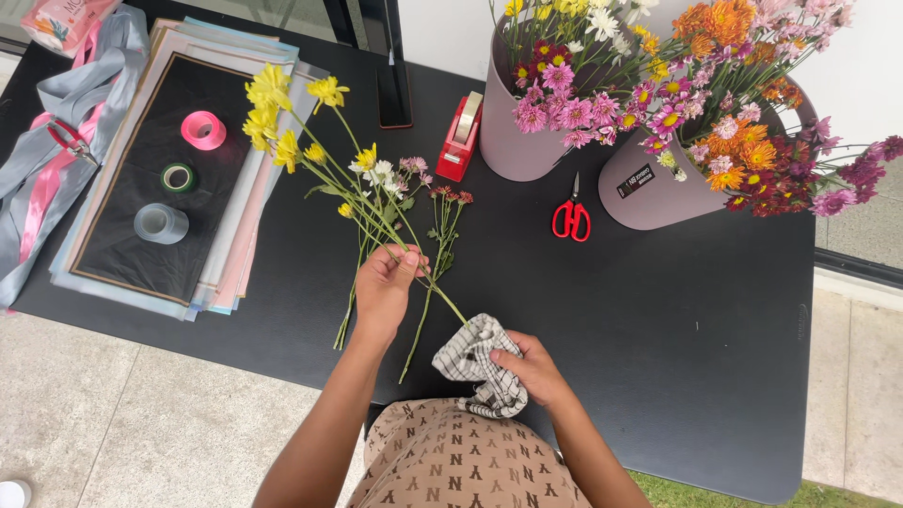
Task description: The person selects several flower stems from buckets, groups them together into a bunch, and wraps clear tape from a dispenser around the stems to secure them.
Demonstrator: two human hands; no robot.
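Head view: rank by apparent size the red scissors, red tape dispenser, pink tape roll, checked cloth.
1. Checked cloth, held in the right hand
2. Red tape dispenser
3. Red scissors and pink tape roll: too alike to rank.

L hand [384, 287] pinching flower stems [376, 212], R hand [536, 369] gripping checked cloth [475, 362]

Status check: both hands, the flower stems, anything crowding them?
Left hand grips flower stems on the table. Right hand holds checkered cloth at the stem end. Scissors lie apart.

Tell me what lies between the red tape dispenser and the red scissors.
In the head view, the base of a mauve flower bucket sits between tape dispenser and scissors, plus bare black table.
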